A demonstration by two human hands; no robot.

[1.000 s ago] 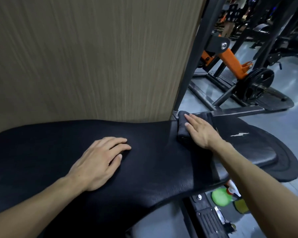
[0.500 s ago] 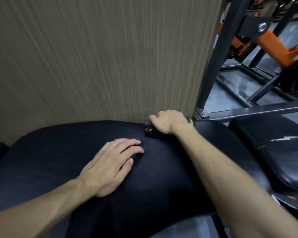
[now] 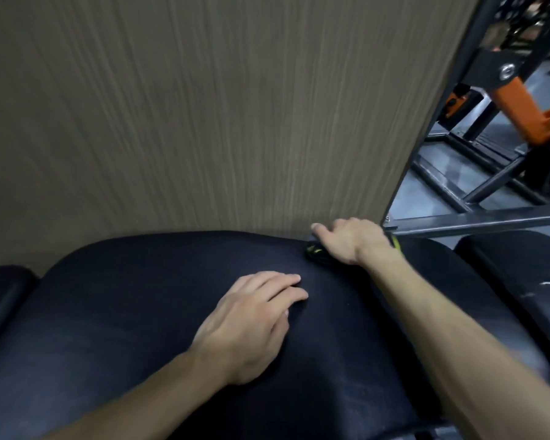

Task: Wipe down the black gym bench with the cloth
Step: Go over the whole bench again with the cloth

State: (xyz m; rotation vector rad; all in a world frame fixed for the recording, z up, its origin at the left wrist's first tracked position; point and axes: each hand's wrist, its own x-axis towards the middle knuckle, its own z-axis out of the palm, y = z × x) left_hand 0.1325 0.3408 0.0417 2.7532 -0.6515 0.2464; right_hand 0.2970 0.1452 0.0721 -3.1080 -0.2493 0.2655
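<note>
My right hand (image 3: 351,241) grips soft dark yellow-trimmed cloth (image 3: 315,251), bunches easily; left hand (image 3: 251,322) relaxed flat on black padded vinyl bench (image 3: 124,312)

Wood-grain wall panel and gym equipment on a grey floor

A tall wall panel (image 3: 204,106) with a vertical brown-grey wood grain fills most of the view, its right edge slanting down to the floor. Just beside that edge stands a black steel upright (image 3: 438,122), bolted at its foot, from which a black steel crossbar (image 3: 489,220) runs toward the right edge. Farther off at upper right, an orange machine arm (image 3: 521,109) rises from a black frame. The smooth grey floor (image 3: 426,192) reflects soft light.
</note>
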